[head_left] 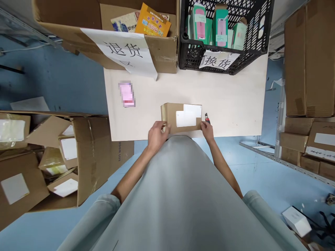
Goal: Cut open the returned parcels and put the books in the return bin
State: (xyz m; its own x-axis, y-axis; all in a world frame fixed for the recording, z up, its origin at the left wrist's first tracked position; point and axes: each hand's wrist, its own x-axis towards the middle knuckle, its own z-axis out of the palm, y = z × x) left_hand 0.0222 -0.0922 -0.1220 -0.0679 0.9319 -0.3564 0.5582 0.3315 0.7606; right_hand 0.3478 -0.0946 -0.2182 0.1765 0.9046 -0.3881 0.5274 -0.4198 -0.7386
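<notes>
A small cardboard box (171, 108) with white labels on top lies near the front edge of the white table (146, 118). My left hand (157, 134) grips its left end, fingers closed at the near corner. At the near right corner, my right hand (207, 131) has its fingers closed on the box edge. A red and black utility knife (207, 119) shows just beyond my right fingers, blade pointing away from me. Part of its handle is hidden by that hand, so I cannot tell whether it is also touched.
A pink pixelated item (127, 94) lies at the table's left. Behind stand a large carton (164, 52) holding colourful packets and a black crate (185, 55) with green boxes. An open carton of parcels (91, 157) is at left; shelved boxes (294, 139) are at right.
</notes>
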